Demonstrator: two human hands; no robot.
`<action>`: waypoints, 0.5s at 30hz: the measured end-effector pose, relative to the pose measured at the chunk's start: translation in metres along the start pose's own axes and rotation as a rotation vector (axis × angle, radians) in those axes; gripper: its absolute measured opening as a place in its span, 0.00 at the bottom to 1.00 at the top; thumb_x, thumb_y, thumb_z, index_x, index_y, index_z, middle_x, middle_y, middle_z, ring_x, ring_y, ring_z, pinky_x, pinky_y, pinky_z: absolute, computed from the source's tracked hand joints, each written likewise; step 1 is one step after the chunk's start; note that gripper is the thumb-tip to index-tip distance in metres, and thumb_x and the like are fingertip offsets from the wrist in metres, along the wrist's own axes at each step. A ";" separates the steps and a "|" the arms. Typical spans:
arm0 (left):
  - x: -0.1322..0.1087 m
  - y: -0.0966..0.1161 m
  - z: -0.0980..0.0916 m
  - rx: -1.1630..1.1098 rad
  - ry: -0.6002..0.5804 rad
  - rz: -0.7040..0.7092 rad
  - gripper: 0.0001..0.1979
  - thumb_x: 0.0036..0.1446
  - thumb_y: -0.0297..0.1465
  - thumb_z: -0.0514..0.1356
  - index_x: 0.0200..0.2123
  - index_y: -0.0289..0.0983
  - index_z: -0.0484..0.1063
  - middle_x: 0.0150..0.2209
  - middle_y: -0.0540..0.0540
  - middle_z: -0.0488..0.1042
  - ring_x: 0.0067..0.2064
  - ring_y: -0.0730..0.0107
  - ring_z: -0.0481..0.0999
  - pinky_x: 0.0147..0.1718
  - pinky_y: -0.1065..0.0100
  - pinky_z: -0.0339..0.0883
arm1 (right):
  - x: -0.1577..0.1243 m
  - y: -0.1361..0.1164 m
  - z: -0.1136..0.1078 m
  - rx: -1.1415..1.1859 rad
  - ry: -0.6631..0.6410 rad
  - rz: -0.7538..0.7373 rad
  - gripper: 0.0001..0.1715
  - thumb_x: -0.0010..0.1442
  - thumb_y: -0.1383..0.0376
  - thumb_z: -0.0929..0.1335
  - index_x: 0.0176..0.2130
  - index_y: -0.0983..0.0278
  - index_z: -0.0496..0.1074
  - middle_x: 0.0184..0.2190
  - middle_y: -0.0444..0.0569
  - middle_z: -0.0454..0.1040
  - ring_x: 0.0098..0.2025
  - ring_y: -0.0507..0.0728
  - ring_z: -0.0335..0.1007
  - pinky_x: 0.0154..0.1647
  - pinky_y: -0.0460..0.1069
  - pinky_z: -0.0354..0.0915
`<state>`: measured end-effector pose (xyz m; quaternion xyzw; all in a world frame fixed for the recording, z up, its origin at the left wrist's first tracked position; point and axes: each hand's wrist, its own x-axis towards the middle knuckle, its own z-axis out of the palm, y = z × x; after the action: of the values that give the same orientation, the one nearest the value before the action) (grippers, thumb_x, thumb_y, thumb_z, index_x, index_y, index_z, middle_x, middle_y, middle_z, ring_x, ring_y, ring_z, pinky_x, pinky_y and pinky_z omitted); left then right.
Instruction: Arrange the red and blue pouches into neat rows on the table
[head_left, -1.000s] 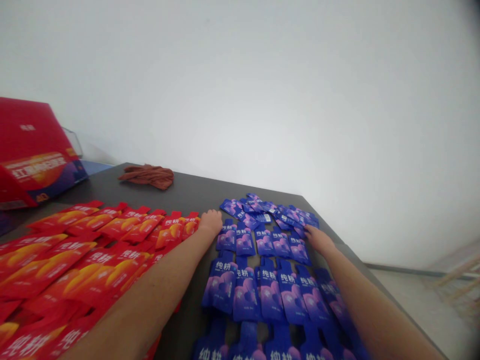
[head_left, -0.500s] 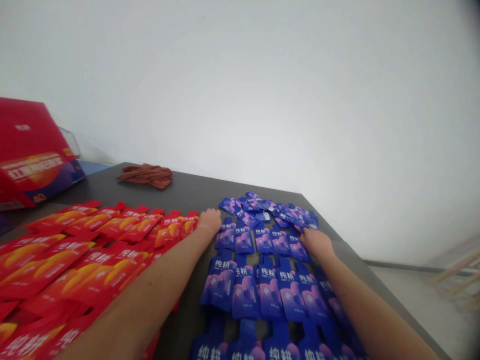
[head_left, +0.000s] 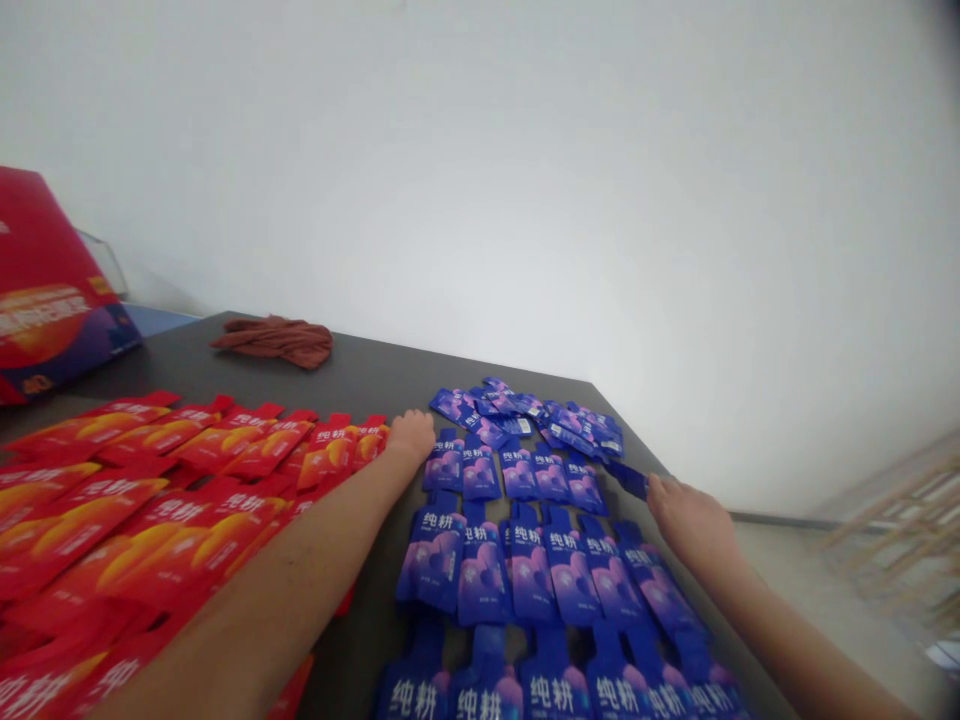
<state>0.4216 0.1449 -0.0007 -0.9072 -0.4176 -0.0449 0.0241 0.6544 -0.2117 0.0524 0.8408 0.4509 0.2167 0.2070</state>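
Note:
Between the thumb and fingers of my right hand [head_left: 686, 515] is a blue pouch [head_left: 628, 478], tilted, at the right end of the top row of blue pouches [head_left: 517, 470]. My left hand [head_left: 411, 434] is closed loosely at the table, between the red pouches [head_left: 326, 450] and the leftmost blue pouch of that row. Its fingers curl under, and whatever is in them, if anything, is hidden. Beyond the rows lies a loose heap of blue pouches [head_left: 529, 412], some face down. More blue pouches [head_left: 540, 570] stand in overlapping rows nearer to me.
Overlapping red pouches [head_left: 150, 530] cover the left of the dark table [head_left: 375, 365]. A large red carton [head_left: 45, 290] stands at the far left. A brown cloth [head_left: 277, 342] lies near the back edge. Wooden slats [head_left: 900, 510] are beyond the table's right side.
My right hand has moved right and towards me, drawing a blue pouch away from the heap. The left hand stays in about the same place. The whole view has shifted slightly.

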 end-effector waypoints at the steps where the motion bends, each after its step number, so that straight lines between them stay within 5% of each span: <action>1: 0.000 0.000 0.000 -0.001 0.000 -0.001 0.16 0.62 0.36 0.57 0.49 0.34 0.68 0.49 0.41 0.70 0.49 0.61 0.71 0.47 0.54 0.68 | -0.004 -0.003 -0.001 -0.009 -0.001 0.003 0.12 0.62 0.70 0.64 0.47 0.72 0.69 0.36 0.58 0.72 0.39 0.63 0.71 0.36 0.53 0.63; 9: 0.000 0.000 -0.002 0.002 -0.004 -0.002 0.15 0.62 0.36 0.57 0.49 0.33 0.68 0.49 0.41 0.70 0.49 0.61 0.71 0.47 0.54 0.69 | 0.000 -0.035 0.016 0.024 -0.066 -0.083 0.17 0.62 0.74 0.61 0.49 0.68 0.70 0.36 0.56 0.72 0.39 0.60 0.72 0.39 0.51 0.65; 15: 0.000 0.000 -0.003 -0.004 -0.011 -0.004 0.16 0.62 0.36 0.56 0.49 0.34 0.68 0.49 0.41 0.70 0.49 0.61 0.71 0.47 0.54 0.68 | 0.002 -0.035 0.026 0.107 -0.137 -0.080 0.18 0.64 0.70 0.60 0.52 0.63 0.69 0.39 0.56 0.73 0.39 0.59 0.72 0.37 0.49 0.65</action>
<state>0.4211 0.1447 0.0018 -0.9066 -0.4196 -0.0409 0.0196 0.6462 -0.1959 0.0124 0.8449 0.4797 0.1257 0.2005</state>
